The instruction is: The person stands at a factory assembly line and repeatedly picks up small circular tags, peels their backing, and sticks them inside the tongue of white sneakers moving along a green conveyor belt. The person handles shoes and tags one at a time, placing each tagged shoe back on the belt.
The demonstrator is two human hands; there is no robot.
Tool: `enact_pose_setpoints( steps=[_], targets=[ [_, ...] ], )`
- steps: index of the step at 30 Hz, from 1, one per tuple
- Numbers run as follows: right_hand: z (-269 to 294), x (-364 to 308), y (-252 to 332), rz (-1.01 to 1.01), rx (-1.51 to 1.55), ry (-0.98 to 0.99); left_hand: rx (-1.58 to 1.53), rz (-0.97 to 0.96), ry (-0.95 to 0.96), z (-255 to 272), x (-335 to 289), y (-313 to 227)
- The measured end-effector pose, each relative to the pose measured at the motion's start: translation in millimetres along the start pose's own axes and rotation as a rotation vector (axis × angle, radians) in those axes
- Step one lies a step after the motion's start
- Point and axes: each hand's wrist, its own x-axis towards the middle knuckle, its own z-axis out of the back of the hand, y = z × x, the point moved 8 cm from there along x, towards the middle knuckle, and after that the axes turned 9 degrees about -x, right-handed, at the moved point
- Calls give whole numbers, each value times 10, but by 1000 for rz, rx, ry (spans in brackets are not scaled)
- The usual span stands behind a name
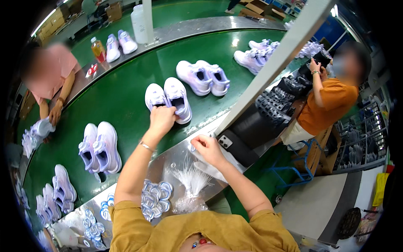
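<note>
**Left hand at the heels of a pale pair on the green belt**

The belt ran across the view, with the steel bench along its near side. The post slanted over both. Across the belt sat a worker in pink; to the right, a worker in orange held something black.

The shoes, white and lilac, stood side by side on the belt, toes away from the wearer. A second pair stood just beyond, and a third pair to the left.

The left hand was at their heel end, fingers bent inward by the collars; what it pinched, if anything, could not be told. The right hand was apart from them above the bench, fingertips pressed together; any small thing between them could not be made out.

The shoes would probably handle light, with soft, easily dented uppers and stiffer soles. The heel collar seemed the surest hold; the pale fabric would likely mark if rubbed.

Near the arms lay the ties, the phone and the small round discs.
</note>
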Motion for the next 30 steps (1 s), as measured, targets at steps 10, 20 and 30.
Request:
enact_pose_setpoints(
  steps=[10,20,30],
  targets=[
    [-817,455,453,328,-508,-27,-141,-57,-16,465,-1143,257],
    [-1021,-5,853,550,-757,-29,-1325,670,-304,126,-1900,838],
    [-1376,14,985,662,-831,-31,-1490,740,-274,156,-1959,808]
  ],
)
